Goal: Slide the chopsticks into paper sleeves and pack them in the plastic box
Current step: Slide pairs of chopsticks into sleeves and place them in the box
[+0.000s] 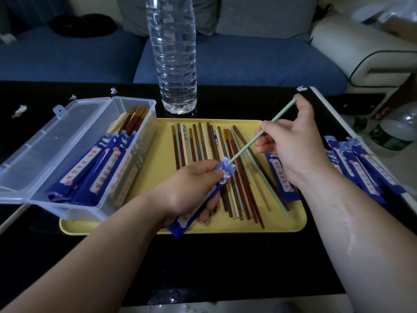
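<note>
Green chopstick (244,148), pinched in your right hand (291,145), met the paper sleeve (223,172) mouth; your left hand (189,188) gripped that sleeve steady for insertion.

Dim, bluish indoor light (wide-angle bending at edges), slightly soft.

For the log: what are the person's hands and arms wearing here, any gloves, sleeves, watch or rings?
Nothing worn shows. The left hand and right hand are bare, without gloves, and no rings can be made out. The left forearm and right forearm are bare to the picture's lower edge: no sleeves, watch or bracelet in view.
</note>
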